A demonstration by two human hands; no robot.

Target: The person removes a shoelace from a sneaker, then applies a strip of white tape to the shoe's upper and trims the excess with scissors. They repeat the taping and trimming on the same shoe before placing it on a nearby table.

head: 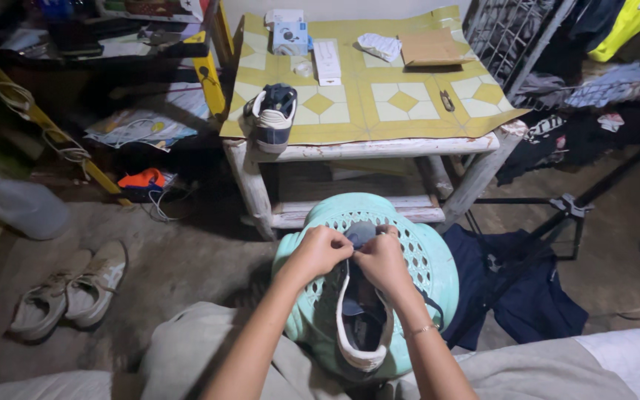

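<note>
A dark blue sneaker with a white sole lies on a turquoise plastic stool, toe pointing away from me. My left hand and my right hand are both closed at the front of the shoe's opening, pinching its lace or tongue between the fingers. The matching blue sneaker sits on the near left corner of a small white wooden table covered with a yellow patterned sheet.
On the table lie a small blue box, a white flat box, a white cloth and a cardboard piece. A beige pair of sneakers and a plastic jug sit on the floor left. A tripod stands right.
</note>
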